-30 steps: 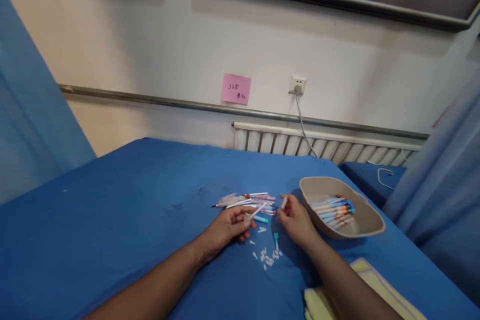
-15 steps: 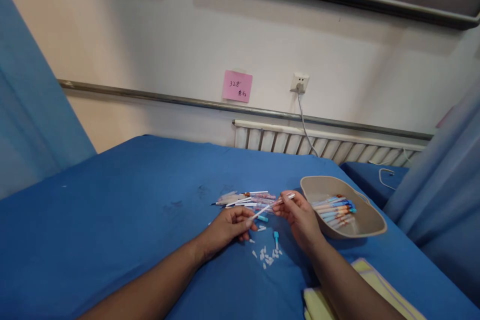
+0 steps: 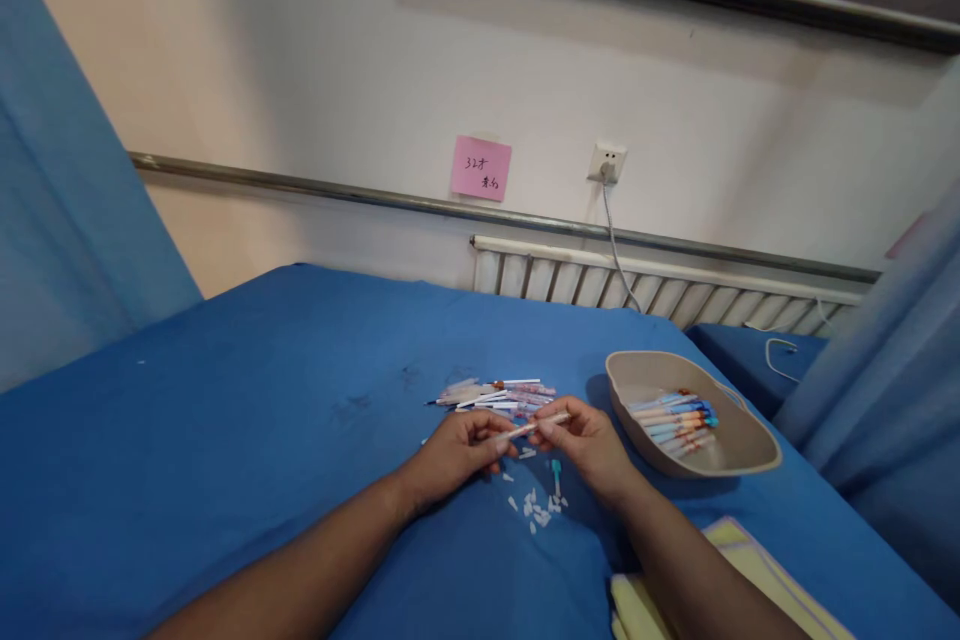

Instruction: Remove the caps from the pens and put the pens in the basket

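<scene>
My left hand [image 3: 466, 445] pinches a thin white pen refill [image 3: 516, 433]. In the fingers of my right hand [image 3: 589, 445] is a pale pinkish pen barrel [image 3: 556, 419]. Refill and barrel are in line, their near ends meeting between my fingertips; how far one sits inside the other is hidden. Just beyond my hands lies a pile of pen barrels and white refills [image 3: 487, 397]. Several small white cone-shaped tips [image 3: 540, 512] are scattered on the blue sheet nearer me, beside a turquoise pen piece [image 3: 556, 472].
At the right stands a beige basin [image 3: 739, 455] holding several pens [image 3: 675, 420]. A folded yellow cloth [image 3: 765, 565] lies at the near right of the blue-covered bed [image 3: 247, 400]. Behind are a radiator [image 3: 570, 275] and a plugged-in cable [image 3: 615, 240]; blue curtains [image 3: 82, 180] hang at both sides.
My right hand has moved left toward my left hand, bringing the barrel against the refill's end. The refill has tilted flatter. The view has shifted slightly.
</scene>
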{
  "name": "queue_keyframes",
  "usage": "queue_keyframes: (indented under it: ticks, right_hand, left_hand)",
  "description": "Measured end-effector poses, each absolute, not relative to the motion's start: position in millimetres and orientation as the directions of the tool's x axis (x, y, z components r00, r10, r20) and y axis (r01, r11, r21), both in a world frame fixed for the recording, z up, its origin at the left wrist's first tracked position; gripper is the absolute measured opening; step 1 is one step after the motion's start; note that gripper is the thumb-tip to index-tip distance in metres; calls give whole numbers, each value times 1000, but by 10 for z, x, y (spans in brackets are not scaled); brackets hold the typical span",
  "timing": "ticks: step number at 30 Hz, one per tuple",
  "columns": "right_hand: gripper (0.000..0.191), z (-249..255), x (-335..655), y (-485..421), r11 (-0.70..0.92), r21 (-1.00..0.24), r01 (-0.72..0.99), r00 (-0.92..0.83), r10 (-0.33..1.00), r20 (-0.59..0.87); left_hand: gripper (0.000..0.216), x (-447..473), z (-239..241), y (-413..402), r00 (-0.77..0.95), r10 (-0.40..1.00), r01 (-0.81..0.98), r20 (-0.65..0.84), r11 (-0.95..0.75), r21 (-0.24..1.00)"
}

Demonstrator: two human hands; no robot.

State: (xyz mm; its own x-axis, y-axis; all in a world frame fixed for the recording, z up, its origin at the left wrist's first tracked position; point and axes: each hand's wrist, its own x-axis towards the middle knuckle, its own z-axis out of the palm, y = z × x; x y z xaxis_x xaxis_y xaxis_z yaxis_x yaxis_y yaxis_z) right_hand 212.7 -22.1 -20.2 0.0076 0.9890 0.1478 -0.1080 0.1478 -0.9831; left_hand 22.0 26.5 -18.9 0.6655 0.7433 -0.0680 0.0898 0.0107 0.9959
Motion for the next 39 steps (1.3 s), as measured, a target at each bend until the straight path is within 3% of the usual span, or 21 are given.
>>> queue_keyframes:
  ticks: [14, 21, 25, 28, 32, 36, 39]
  right_hand:
    - [26, -254, 2187, -244, 146, -962, 230, -62, 989, 135]
    - [29, -222, 2182, -256, 104, -965, 239, -77, 993, 88]
    - [35, -224, 2188, -262, 126, -935, 333, -97, 990, 100]
    - [36, -238, 2167, -274, 186, -893, 411, -126, 981, 146]
    - [22, -208, 2127, -300, 267, -857, 441, -109, 964, 244]
    - [9, -137, 2146, -319, 391, -739, 549, -134, 914, 383]
    - [11, -114, 2180, -320, 421, -683, 597, -167, 898, 408]
  left_hand:
    - [22, 186, -139, 236, 639, 768, 176, 47, -206, 963]
    - [24, 182, -103, 219, 655, 755, 173, 42, -204, 964]
    - [21, 186, -33, 164, 702, 709, 189, 73, -284, 940]
    - [21, 193, 1, 132, 744, 665, 196, 62, -307, 931]
    - [20, 190, -37, 174, 709, 704, 201, 36, -250, 947]
    - [22, 170, -108, 247, 672, 741, 188, 21, -197, 962]
    - [23, 163, -126, 258, 685, 728, 176, 20, -193, 965]
